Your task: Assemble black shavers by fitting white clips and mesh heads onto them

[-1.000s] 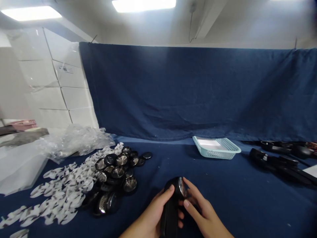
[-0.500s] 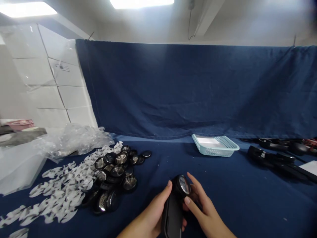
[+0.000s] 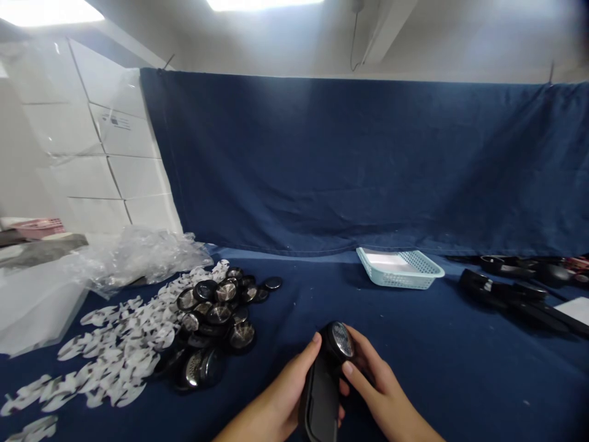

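My left hand [image 3: 294, 383] is wrapped round a long black device [image 3: 321, 399] at the bottom centre, its thumb along the upper left side. At the device's top end sits a round black head with a shiny, perforated metal face [image 3: 340, 339]. Fingers of my right hand [image 3: 375, 374] close round this head from the right, the thumb at its lower edge. Left of my hands lies a pile of round black pieces [image 3: 218, 314] with metallic faces. Beside the pile, many thin whitish pieces [image 3: 124, 350] are spread over the dark blue cloth.
A light blue basket [image 3: 405, 281] with something white inside stands at the back right. Long black devices [image 3: 519, 304] lie at the far right. Clear plastic wrap [image 3: 142, 255] and stacked white boxes [image 3: 133, 129] are at the left, and a blue curtain [image 3: 322, 166] hangs behind.
The round head has turned slightly in my fingers, and its metal face now shows more fully. Both hands keep their hold, with my right fingertips a little lower.
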Demonstrator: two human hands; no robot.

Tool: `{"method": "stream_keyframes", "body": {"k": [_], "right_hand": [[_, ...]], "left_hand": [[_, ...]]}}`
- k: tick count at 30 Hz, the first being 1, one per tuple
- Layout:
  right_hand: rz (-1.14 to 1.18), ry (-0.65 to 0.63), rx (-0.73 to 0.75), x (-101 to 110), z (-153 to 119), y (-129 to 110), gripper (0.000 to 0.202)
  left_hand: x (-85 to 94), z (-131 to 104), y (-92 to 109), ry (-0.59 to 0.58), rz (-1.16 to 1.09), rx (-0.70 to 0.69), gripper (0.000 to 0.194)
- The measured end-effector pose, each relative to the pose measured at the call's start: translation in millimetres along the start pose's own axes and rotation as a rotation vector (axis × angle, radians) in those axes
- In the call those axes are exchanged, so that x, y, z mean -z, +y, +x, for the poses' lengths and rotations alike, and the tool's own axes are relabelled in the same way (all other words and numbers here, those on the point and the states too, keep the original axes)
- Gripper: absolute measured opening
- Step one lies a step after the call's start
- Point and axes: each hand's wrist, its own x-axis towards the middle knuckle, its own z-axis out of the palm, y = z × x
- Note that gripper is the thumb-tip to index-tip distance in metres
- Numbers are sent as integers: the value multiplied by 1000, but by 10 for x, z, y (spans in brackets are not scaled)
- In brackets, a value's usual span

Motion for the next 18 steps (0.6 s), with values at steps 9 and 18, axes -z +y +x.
{"method": "stream_keyframes", "body": {"k": [9,18], "right_hand": [[-29,2,-36,22,5,-35,59],[-21,-19,-17,27,14,-21,56]], "left_hand": [[-7,-11,-2,-2,-26,-55,69],[-8,20,-2,26,-8,-12,78]]}}
